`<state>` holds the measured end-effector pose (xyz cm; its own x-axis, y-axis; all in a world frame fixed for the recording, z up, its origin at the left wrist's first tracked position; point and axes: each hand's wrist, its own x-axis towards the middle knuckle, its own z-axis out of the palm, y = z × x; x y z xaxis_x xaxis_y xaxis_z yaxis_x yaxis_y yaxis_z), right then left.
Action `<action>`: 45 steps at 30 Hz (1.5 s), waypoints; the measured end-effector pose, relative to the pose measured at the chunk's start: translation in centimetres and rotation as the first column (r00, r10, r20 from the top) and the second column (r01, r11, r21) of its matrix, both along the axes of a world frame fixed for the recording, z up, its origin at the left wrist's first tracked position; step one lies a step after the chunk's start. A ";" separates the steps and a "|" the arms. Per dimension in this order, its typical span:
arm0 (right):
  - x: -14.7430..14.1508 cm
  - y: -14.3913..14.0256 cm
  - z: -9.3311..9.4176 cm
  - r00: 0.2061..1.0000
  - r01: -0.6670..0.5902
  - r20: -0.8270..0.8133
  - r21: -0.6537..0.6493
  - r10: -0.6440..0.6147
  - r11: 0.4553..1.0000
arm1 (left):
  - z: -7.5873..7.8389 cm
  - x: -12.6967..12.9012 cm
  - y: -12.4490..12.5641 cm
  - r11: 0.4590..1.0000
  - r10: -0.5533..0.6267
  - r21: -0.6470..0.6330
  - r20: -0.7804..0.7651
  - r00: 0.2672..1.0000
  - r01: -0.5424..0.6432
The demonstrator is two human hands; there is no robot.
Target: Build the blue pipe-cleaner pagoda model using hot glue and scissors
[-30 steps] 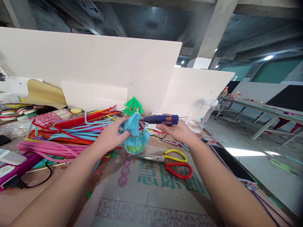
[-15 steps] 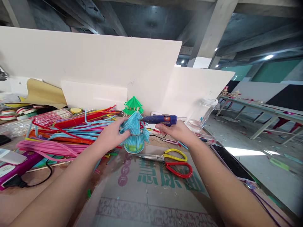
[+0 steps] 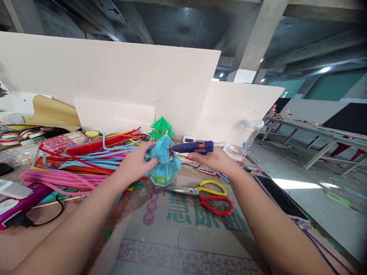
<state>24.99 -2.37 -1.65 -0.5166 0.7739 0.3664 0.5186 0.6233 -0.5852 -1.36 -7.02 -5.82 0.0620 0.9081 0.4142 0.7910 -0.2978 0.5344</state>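
Head view shows my table [image 3: 183,244], and the blue pagoda [image 3: 164,162] stands in the middle of it. Behind the pagoda, white boards [image 3: 120,80] wall off the back. Left of the pagoda lies a big heap of colored sticks [image 3: 77,164], so that side is crowded. Right of the pagoda the table edge drops to the floor, with a clear jar [image 3: 243,139] close by. In front of the pagoda the flat cardboard is mostly bare, save the scissors [image 3: 209,196].

My left hand [image 3: 133,164] is closed on the pagoda's roof, and my fingers hide that side. My right hand [image 3: 216,160] is wrapped around the blue glue gun [image 3: 193,147], its tip touching the roof. A green pagoda [image 3: 161,128] peeks out behind.

Thin blue strips make the pagoda's pointy roof, and the base looks yellow-green.
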 end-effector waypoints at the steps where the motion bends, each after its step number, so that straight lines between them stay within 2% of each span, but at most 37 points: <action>1: 0.1 0.1 -0.1 1.000 -0.012 0.004 -0.006 0.012 1.000 | 0.0 0.0 0.0 1.000 -0.002 0.003 0.001 1.000 0.002; 7: 0.3 0.1 -0.1 0.999 -0.045 0.029 0.012 0.045 0.999 | 0.0 0.0 0.1 1.000 0.007 0.006 -0.003 1.000 -0.007; 21: 0.1 -0.3 0.1 0.992 -0.100 0.067 -0.036 0.103 0.994 | 0.2 0.0 0.0 0.999 0.039 -0.015 -0.008 0.999 -0.039; 32: 0.1 -0.2 0.2 0.971 -0.239 0.022 -0.044 0.240 0.970 | 0.2 0.0 -0.1 0.999 0.041 -0.019 -0.011 0.999 -0.041; 37: 0.6 -0.5 0.6 0.970 -0.231 0.058 -0.098 0.237 0.968 | 0.4 0.1 -0.3 0.998 0.054 -0.029 -0.023 0.998 -0.054; 45: 0.6 -0.3 0.5 0.955 -0.282 0.084 -0.035 0.284 0.959 | 0.4 0.0 -0.2 0.998 0.049 -0.032 -0.021 0.999 -0.049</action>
